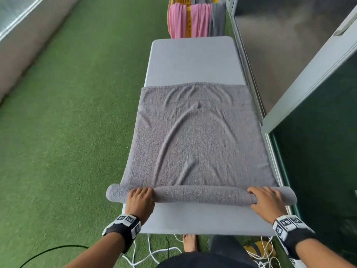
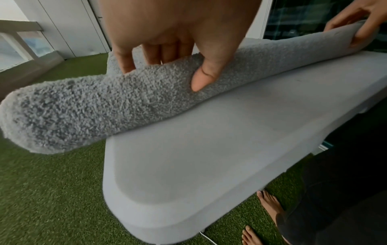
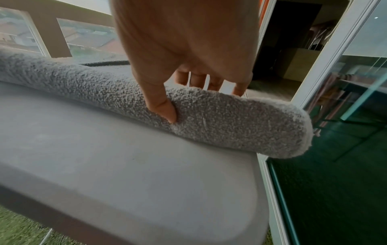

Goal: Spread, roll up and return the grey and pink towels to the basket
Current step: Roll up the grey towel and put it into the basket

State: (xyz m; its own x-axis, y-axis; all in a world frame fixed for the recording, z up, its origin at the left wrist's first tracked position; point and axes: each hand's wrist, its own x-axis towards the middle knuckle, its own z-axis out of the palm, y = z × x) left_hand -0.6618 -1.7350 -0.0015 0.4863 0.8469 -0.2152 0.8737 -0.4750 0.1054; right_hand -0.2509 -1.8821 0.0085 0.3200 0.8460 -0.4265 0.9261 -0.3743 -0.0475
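A grey towel (image 1: pixel 197 142) lies spread along the grey table (image 1: pixel 193 60). Its near end is rolled into a tight roll (image 1: pixel 202 196) whose ends overhang both table sides. My left hand (image 1: pixel 140 199) grips the roll near its left end, fingers over the top and thumb pressed into the near side (image 2: pixel 165 63). My right hand (image 1: pixel 267 200) grips it near the right end the same way (image 3: pixel 188 79). Beyond the table's far end stands the yellow basket (image 1: pixel 188 22), with pink towels (image 1: pixel 177 20) and a grey one (image 1: pixel 218 20) draped over it.
A glass sliding door and its frame (image 1: pixel 309 122) run close along the table's right side. Green artificial grass (image 1: pixel 67 113) covers the floor to the left. White cables (image 1: pixel 154 252) and my bare foot (image 1: pixel 190 242) are under the near table edge.
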